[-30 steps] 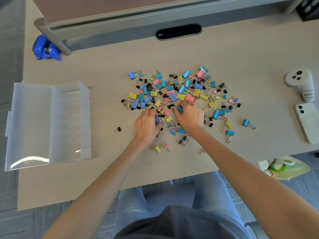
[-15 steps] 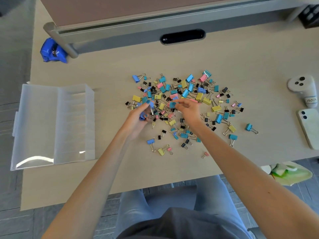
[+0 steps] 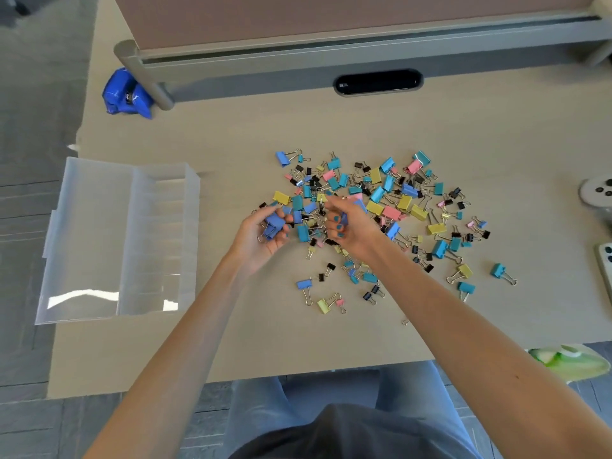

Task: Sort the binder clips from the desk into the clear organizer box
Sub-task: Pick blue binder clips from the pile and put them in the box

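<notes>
A scattered pile of binder clips (image 3: pixel 394 200) in blue, teal, yellow, pink and black covers the middle of the desk. My left hand (image 3: pixel 261 236) is turned palm up at the pile's left edge and cups a few blue clips (image 3: pixel 274 223). My right hand (image 3: pixel 351 226) sits just to its right over the pile, fingers curled around a blue clip (image 3: pixel 359 205). The clear organizer box (image 3: pixel 122 240) lies open at the desk's left edge, its narrow compartments on the right half, with nothing visible in them.
A blue tape dispenser (image 3: pixel 127 94) sits at the back left by a grey partition post (image 3: pixel 145 74). A black cable slot (image 3: pixel 377 81) is at the back. A white controller (image 3: pixel 596 192) and a phone (image 3: pixel 606 263) lie at the right edge.
Both hands lifted off the pile; my left hand turned palm up holding blue clips, and my right hand picked up another blue clip. The camera view shifted slightly.
</notes>
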### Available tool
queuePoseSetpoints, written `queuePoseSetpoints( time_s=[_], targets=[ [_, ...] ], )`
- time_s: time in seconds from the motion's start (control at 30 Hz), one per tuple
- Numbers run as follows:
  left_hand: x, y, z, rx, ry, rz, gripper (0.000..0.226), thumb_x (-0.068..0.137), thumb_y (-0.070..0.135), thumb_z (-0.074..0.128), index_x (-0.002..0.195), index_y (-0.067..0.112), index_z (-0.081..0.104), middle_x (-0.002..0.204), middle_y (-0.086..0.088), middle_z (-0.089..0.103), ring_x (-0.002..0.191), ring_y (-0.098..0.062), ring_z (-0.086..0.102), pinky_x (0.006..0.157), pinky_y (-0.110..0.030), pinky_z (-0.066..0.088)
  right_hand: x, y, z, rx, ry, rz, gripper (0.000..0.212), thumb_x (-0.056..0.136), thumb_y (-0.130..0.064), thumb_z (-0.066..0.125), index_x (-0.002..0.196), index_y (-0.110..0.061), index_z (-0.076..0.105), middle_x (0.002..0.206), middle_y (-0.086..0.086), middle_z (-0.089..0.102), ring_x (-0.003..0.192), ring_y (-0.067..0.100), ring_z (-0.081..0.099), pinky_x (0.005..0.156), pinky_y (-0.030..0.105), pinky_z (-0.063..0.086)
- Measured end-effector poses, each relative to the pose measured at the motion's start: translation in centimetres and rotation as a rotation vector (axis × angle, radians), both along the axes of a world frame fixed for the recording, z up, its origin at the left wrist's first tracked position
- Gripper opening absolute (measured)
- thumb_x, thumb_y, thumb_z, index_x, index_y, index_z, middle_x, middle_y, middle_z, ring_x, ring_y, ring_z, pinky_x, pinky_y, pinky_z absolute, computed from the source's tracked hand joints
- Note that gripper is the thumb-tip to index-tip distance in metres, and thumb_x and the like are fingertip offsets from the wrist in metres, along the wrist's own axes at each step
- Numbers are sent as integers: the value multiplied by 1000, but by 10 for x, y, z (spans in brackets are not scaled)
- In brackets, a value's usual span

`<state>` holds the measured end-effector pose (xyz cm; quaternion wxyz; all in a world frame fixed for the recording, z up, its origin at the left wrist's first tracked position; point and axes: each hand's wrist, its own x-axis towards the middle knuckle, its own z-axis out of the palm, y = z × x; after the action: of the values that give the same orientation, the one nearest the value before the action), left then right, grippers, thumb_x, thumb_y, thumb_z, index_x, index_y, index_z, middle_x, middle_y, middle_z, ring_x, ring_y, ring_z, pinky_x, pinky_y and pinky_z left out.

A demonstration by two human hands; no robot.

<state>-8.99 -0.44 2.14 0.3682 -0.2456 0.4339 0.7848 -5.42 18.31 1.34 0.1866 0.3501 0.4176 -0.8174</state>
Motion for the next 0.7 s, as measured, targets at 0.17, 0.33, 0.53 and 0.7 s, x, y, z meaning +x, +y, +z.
queuePoseSetpoints(
  time_s=[0.17, 0.33, 0.53, 0.7],
  targets=[
    [-8, -3, -6, -360, 162, -111, 16, 98, 14, 50, 85, 11, 59, 74, -4, 58, 57, -11, 49, 47, -17, 46, -15, -4, 4, 528, 5, 300, 36, 99, -19, 40, 66, -12, 53, 54, 1, 43, 50, 13, 40, 39, 13, 34],
    [-5, -5, -24, -837, 635, -463, 12, 93, 8, 55, 98, 18, 61, 80, 3, 56, 64, -10, 48, 58, -23, 39, -18, -6, -6, 701, 149, 411, 30, 95, 5, 30, 96, 0, 59, 55, 0, 42, 47, 12, 36, 48, 24, 37],
    [3, -3, -28, -1192, 1112, -1033, 37, 83, 39, 69, 115, 29, 54, 99, 10, 66, 79, -13, 59, 63, -27, 40, -20, -1, -19, 1012, 243, 615, 8, 92, -17, 57, 98, -16, 61, 61, -3, 49, 48, 12, 41, 49, 25, 34],
    [5, -3, -37, -1206, 1206, -1094, 36, 86, 37, 66, 115, 27, 49, 103, 7, 66, 89, -18, 64, 66, -29, 44, -30, -3, -21, 1356, 376, 764, 27, 86, -16, 64, 112, -22, 63, 100, -1, 63, 84, 19, 61, 65, 31, 49]
  ],
)
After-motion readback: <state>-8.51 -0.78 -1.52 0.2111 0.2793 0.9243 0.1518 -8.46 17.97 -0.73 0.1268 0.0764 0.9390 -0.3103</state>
